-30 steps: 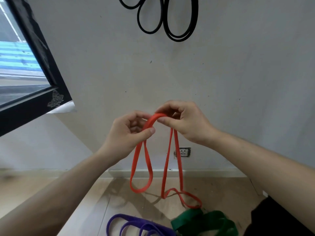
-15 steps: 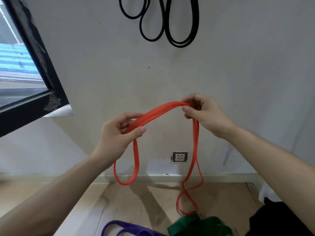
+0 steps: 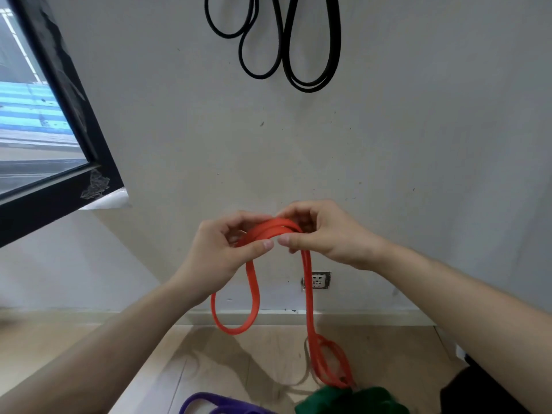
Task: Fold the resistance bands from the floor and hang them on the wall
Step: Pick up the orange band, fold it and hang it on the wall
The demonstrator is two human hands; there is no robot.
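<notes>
An orange resistance band hangs in loops in front of the wall. My left hand and my right hand sit close together and both pinch its bunched top strands. One loop drops under my left hand, a longer one under my right reaches down to the floor. A purple band and a green band lie on the floor at the bottom edge. Black bands hang high on the wall.
A black-framed window fills the left side. A wall socket sits low on the wall behind the orange band. A dark object lies at the bottom right on the wooden floor.
My hands, spread apart half a second ago, have come back together, gathering another fold of the orange band at the top. The hanging loops are shorter.
</notes>
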